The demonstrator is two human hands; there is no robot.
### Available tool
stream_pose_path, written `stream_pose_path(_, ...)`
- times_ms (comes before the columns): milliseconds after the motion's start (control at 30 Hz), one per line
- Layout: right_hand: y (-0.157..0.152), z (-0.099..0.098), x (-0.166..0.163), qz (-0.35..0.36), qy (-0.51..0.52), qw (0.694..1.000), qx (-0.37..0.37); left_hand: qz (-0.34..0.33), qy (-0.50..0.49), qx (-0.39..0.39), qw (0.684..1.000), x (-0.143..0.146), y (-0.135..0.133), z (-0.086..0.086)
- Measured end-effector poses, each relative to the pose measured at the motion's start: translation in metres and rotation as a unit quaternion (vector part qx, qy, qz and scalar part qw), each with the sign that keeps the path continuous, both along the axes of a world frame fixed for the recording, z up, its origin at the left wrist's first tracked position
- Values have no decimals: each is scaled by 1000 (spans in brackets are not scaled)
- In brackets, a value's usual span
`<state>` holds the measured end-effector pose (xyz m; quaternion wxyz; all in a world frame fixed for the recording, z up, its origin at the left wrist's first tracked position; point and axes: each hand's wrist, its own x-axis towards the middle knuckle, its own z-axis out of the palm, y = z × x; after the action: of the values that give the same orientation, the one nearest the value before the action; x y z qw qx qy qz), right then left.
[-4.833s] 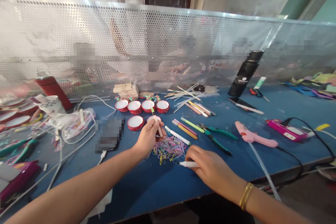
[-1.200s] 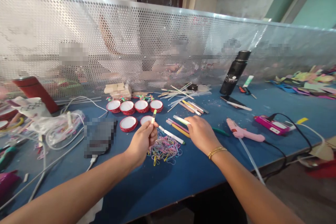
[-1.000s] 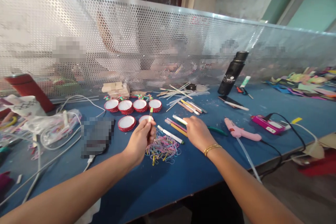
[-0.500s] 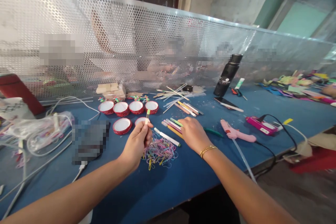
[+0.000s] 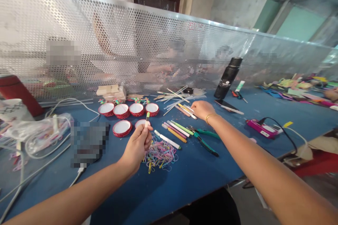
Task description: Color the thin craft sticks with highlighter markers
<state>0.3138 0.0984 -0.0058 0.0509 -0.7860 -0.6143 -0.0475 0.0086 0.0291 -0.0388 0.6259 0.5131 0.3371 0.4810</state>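
My left hand (image 5: 137, 141) is closed around a short pale craft stick (image 5: 146, 121) that points up, with a dark band and a green tip. Further back, my right hand (image 5: 202, 109) reaches down with curled fingers at the end of a small group of pens (image 5: 188, 111); whatever the fingertips hold is hidden. Between the hands lie several coloured markers (image 5: 175, 130), side by side. A white marker with a green end (image 5: 168, 140) rests on a tangle of pastel elastic loops (image 5: 160, 156). Green-handled pliers (image 5: 204, 142) lie below my right wrist.
Round red-rimmed tins (image 5: 122, 128) stand in two rows behind my left hand. Clear sticks (image 5: 174, 96) lie farther back. A black bottle (image 5: 227, 79) stands right, near a magenta device (image 5: 264, 128). A phone (image 5: 91, 144) and white cables are left. A perforated metal screen (image 5: 155, 49) closes the back.
My right hand has moved from the coloured markers back and right to the other pens. This uncovers the pliers, while my forearm now hides the pink glue gun. My left hand stays put.
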Motion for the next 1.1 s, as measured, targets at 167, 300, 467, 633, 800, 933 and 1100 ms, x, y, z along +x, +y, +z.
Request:
stream_pose_path(167, 32, -15, 2, -11, -2, 999, -53, 7, 6, -2, 1000, 0, 1, 0)
stream_pose_path(300, 51, -23, 1, -33, -1, 996, -86, 10, 3, -2, 1000, 0, 2, -2)
stream_pose_path(467, 66, -29, -1, -59, 19, 992, -107, 9, 2, -7, 1000, 0, 2, -1)
stream_pose_path(633, 71, -32, -2, -73, 72, 990, -93, 12, 1, -7, 1000, 0, 1, -1)
stream_pose_path(800, 64, -10, 3, -66, 174, 982, -30, 20, 1, -18, 1000, 0, 3, 0)
stream_pose_path(933, 35, 23, -4, -36, 304, 949, 76, 24, 0, -26, 999, 0, 3, 2)
stream_pose_path(1100, -35, 26, -57, 60, 474, 863, 163, 21, -7, -32, 999, -1, 1, 3)
